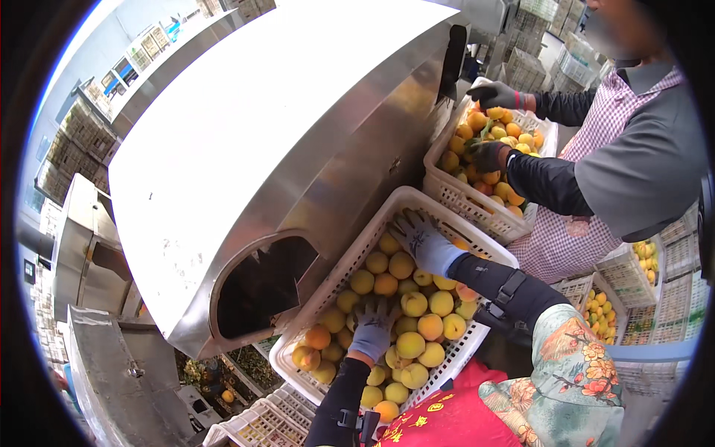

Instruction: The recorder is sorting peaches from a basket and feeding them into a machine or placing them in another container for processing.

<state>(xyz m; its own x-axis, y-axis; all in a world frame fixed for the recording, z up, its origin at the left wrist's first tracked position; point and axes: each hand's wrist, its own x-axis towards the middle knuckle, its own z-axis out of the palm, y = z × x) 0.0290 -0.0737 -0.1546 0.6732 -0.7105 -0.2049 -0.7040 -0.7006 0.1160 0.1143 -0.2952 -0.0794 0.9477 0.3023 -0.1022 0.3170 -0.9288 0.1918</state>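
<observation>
A white plastic crate (304, 372) full of yellow peaches (410, 345) stands in front of me. My left hand (374, 328), in a grey-blue glove with dark fingers, lies on the peaches near the crate's left part, fingers apart. Toward the far end, my right hand (423, 242), gloved alike, rests with spread fingers by the inner wall. Its fingertips lie close to the rim, and whether they touch a peach there I cannot make out. No fruit shows lifted in either hand.
A big metal machine housing (328, 160) with a dark opening (264, 287) borders the crate on the left. Across from me, a co-worker's gloved hands (491, 155) are in another peach crate (477, 205). Stacked crates (663, 257) stand at right; an empty-looking crate (261, 426) sits lower left.
</observation>
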